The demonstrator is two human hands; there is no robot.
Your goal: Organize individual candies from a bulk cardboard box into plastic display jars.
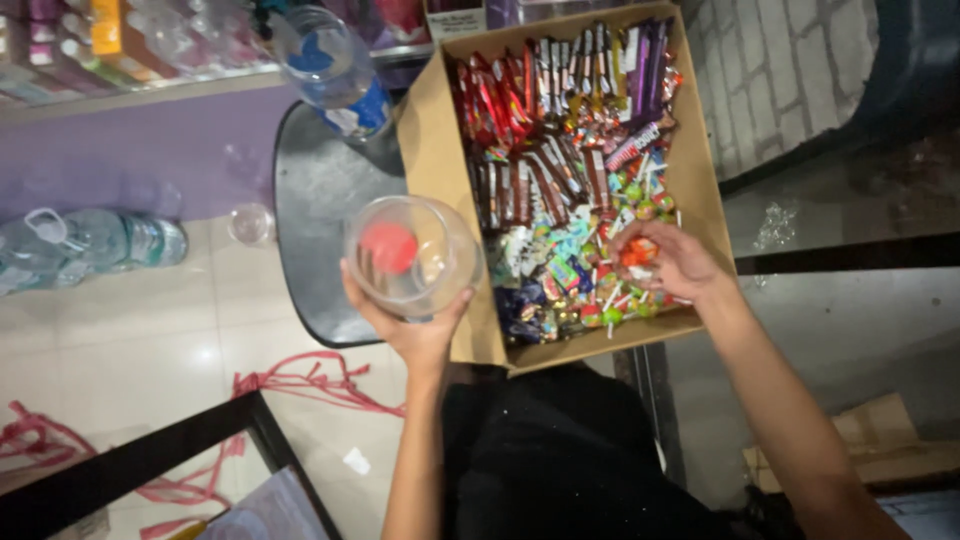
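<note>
A cardboard box [432, 150] full of wrapped chocolate bars [545, 120] and lollipops [640, 200] sits in front of me, partly over a dark round stool [320, 200]. My left hand [415, 325] grips a clear plastic jar [410, 255] from below, just left of the box. My right hand [675, 262], inside the box, closes around an orange-wrapped candy [637, 251].

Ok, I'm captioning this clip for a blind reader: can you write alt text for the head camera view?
Seen from above, the left hand holds an open clear plastic jar beside a cardboard box full of chocolate bars, wrapped sweets and lollipops, while the right hand grips an orange-wrapped sweet inside it. Clear plastic bottles lie on the tiled floor at left.
</note>
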